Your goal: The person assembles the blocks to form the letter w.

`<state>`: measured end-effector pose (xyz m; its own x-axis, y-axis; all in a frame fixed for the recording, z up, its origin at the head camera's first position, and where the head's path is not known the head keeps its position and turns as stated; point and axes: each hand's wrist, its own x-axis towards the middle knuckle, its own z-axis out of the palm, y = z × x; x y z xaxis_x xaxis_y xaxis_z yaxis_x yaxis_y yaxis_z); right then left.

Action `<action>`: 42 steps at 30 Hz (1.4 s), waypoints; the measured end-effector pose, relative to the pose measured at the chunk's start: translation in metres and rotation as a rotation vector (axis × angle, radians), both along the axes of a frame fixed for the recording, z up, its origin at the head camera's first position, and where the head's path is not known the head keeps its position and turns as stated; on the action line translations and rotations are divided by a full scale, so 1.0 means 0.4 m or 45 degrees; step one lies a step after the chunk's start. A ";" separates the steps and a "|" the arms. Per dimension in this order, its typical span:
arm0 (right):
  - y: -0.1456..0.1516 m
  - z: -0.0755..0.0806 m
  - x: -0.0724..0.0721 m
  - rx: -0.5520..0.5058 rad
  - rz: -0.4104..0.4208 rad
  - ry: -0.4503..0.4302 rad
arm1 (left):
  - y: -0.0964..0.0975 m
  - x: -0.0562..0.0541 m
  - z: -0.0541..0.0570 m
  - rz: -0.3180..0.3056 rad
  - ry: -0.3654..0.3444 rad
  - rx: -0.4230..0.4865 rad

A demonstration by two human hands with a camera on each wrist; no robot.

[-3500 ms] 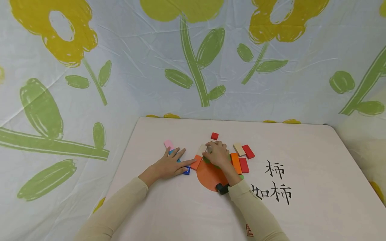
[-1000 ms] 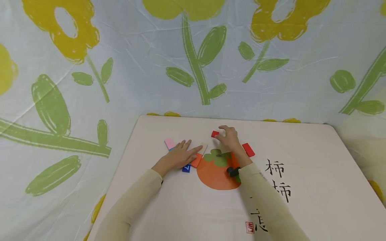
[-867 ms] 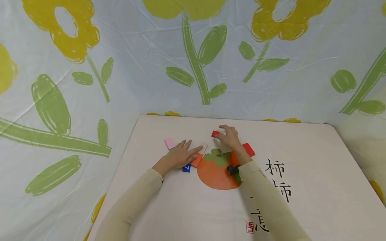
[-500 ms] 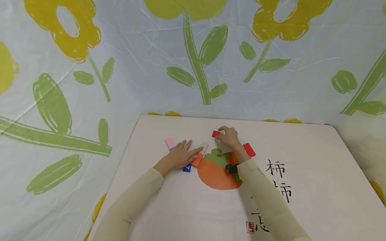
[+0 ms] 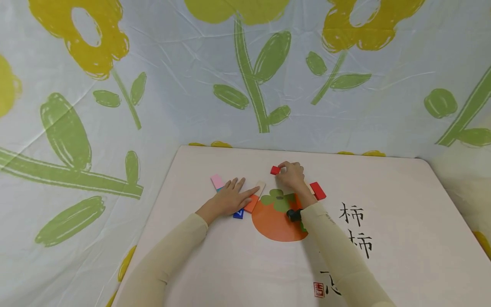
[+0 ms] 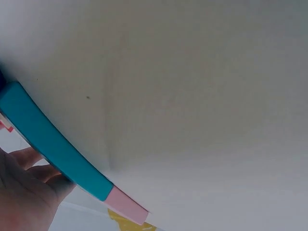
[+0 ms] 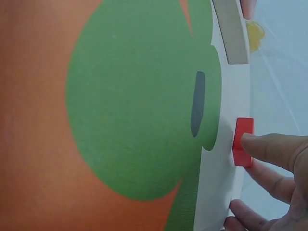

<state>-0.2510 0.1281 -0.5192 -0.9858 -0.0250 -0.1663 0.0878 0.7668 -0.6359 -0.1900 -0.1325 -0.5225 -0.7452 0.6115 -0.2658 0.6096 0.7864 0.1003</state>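
My right hand (image 5: 291, 175) pinches a small red block (image 5: 275, 170) between thumb and index finger near the table's far side. In the right wrist view the thumb (image 7: 269, 147) overlaps the red block (image 7: 243, 139). My left hand (image 5: 227, 198) lies with fingers spread over a row of blocks. Its index finger reaches onto a cream block (image 5: 261, 186), and the thumb lies on an orange block (image 5: 251, 204). A blue block (image 5: 238, 213) with a white mark and a pink block (image 5: 216, 181) stick out around the hand. The left wrist view shows a long teal block (image 6: 55, 139) beside the fingers.
A printed orange persimmon (image 5: 276, 224) with green leaves decorates the pale table (image 5: 215, 264). Another red block (image 5: 318, 190) lies right of my right forearm, which partly covers other blocks. Black characters (image 5: 351, 214) are printed at the right. A flower-patterned cloth (image 5: 184, 76) hangs behind.
Over the earlier frames, my right hand moved from beside the cream block to the small red block, its index finger closing in onto it. My left hand shifted slightly right and onto the cream block.
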 end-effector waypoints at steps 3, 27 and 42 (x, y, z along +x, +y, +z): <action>-0.001 0.000 0.001 0.001 -0.014 0.004 | 0.000 -0.001 0.001 -0.004 0.000 0.012; 0.018 0.010 0.024 -0.085 0.169 0.082 | 0.002 0.003 0.002 -0.021 0.034 0.003; 0.010 0.013 0.037 0.032 0.255 0.037 | 0.001 -0.003 -0.011 -0.023 0.053 -0.038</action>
